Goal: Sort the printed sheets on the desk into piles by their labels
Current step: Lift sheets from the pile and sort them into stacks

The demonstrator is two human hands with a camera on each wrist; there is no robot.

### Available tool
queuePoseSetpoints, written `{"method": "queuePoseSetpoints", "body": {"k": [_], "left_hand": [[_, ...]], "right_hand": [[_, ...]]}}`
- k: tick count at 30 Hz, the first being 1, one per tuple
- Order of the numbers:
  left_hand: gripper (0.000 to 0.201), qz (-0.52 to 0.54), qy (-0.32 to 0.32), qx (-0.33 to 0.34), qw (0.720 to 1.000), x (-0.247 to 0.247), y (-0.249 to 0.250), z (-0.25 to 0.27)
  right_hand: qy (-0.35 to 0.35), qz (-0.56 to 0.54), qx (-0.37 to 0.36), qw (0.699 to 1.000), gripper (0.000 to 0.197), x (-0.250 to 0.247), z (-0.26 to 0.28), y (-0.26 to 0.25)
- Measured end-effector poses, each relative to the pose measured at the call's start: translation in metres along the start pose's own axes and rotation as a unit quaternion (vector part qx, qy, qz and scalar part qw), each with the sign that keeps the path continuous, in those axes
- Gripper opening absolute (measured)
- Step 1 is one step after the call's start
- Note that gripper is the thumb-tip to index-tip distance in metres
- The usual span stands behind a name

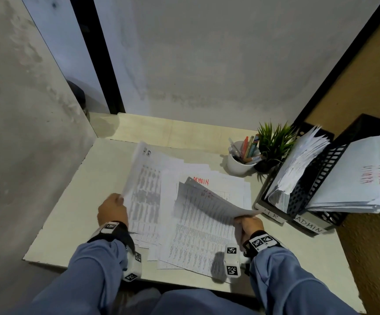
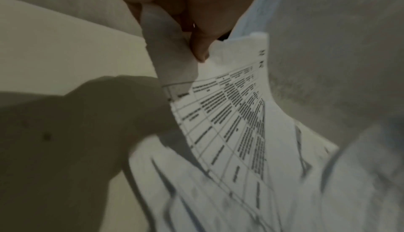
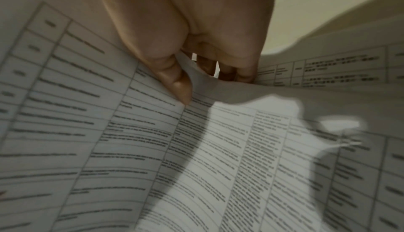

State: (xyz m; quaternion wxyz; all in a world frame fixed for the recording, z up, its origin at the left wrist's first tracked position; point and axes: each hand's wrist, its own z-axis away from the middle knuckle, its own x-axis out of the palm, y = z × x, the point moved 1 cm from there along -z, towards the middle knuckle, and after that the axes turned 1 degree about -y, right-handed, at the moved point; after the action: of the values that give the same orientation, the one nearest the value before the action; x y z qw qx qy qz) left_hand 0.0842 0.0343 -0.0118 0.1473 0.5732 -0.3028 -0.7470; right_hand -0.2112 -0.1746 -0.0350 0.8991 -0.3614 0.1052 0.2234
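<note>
Paper trays [image 1: 307, 220] already part filled; loose sheets [image 1: 198, 237] remain on worktop [image 1: 70, 223]. Your left hand [image 1: 112, 210] pinches an HR sheet [image 1: 143, 178], right hand [image 1: 249, 226] pinches several.

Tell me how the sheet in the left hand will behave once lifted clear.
Likely floppy: the sheet already curves where the left hand pinches its edge. Probably very light, being a single page. It may sag or flutter if moved fast.

Your loose sheets [image 1: 198, 223] spread over the desk's [image 1: 75, 201] middle toward its near edge, pen cup [image 1: 241, 164] and potted plant [image 1: 273, 144] at the far right edge, HR tray [image 1: 273, 215] and ADMIN tray [image 1: 309, 226] side by side along your right edge.
</note>
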Motion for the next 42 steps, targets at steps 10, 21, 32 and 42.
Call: {"method": "queuePoseSetpoints", "body": {"k": [10, 21, 32, 42], "left_hand": [[0.022, 0.216, 0.104, 0.036, 0.97, -0.065, 0.008, -0.049], [0.009, 0.132, -0.218, 0.106, 0.961, 0.038, 0.052, 0.04], [0.046, 0.247, -0.302, 0.085, 0.917, 0.034, 0.092, 0.055], [0.028, 0.379, -0.213, 0.15, 0.888, 0.001, 0.143, 0.064]], "right_hand": [[0.008, -0.054, -0.025, 0.998, 0.038, 0.006, 0.006, -0.006], [-0.052, -0.133, -0.046, 0.989, 0.018, 0.007, 0.017, -0.022], [-0.136, -0.162, -0.15, 0.966, 0.054, -0.004, 0.052, -0.055], [-0.101, -0.139, -0.402, 0.9, 0.022, -0.021, 0.12, -0.103]]}}
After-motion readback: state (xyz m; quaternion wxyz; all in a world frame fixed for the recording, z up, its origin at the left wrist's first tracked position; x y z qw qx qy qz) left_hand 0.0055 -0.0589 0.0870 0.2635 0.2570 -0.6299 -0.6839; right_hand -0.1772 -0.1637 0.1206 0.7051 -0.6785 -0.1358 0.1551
